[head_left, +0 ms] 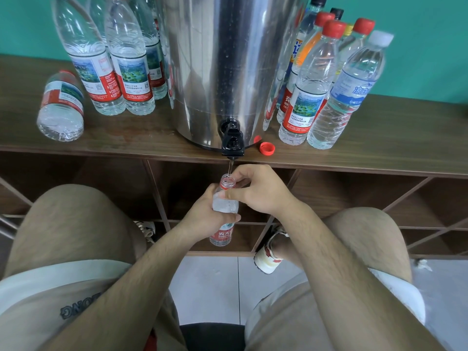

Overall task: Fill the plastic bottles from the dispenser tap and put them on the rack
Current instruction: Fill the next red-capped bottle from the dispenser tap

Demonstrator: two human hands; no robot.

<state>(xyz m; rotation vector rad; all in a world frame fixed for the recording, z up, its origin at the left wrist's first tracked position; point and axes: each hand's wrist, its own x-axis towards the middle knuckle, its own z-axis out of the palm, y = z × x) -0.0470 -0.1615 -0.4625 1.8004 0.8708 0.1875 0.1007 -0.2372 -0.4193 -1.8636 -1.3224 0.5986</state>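
Bottle (226, 205), red label marked "农夫", is held under tap (232, 141); body gripped by left hand (202, 220), neck pinched by right hand (258, 191). Blue-labelled bottle (347, 92) on desk (152, 133) is marked "凉白".

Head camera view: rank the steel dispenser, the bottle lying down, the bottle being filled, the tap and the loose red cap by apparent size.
1. steel dispenser
2. bottle lying down
3. tap
4. loose red cap
Unranked: bottle being filled, mostly covered by the left hand and right hand, and nearer the camera.
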